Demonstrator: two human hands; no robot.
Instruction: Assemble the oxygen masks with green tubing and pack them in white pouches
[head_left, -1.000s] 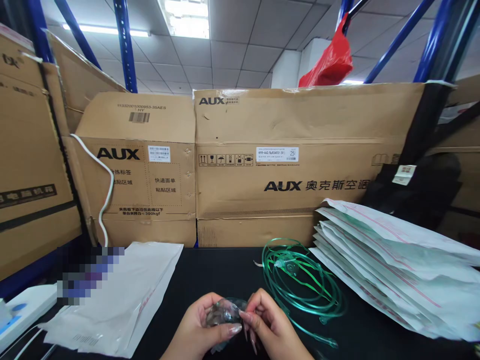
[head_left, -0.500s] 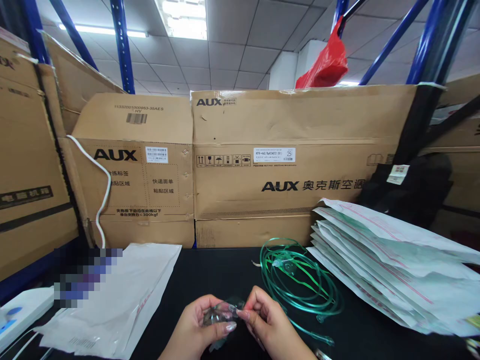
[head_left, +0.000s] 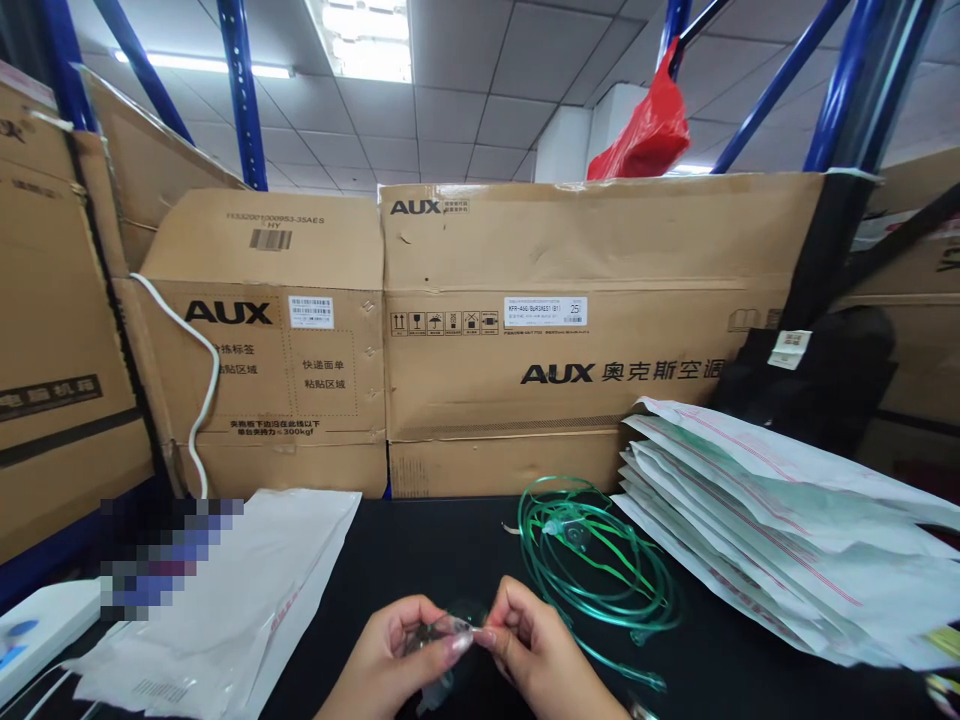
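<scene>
Low in the middle of the head view, my left hand [head_left: 409, 650] is closed around a clear plastic mask [head_left: 435, 690], part of it hidden by the fingers. A translucent nozzle-like end hangs below my left thumb. My right hand [head_left: 529, 640] meets the left one, thumb and finger pinched at the mask's edge on a small pale bit too little to make out. Just right of my hands lies a coil of green tubing [head_left: 600, 590], with a clear fitting and thin green strands inside it and one end reaching toward me.
A stack of white mailing bags [head_left: 742, 540] is on the right of the black table [head_left: 397, 560]. More white bags [head_left: 232, 600] lie at left, near a white power strip [head_left: 45, 630] and cable. Cardboard boxes [head_left: 480, 400] wall off the back. A red bag [head_left: 645, 130] hangs above.
My right fingertips have come closer to my left thumb, and both now pinch near the same spot on the mask's edge. The view has shifted slightly; the tubing stays put.
</scene>
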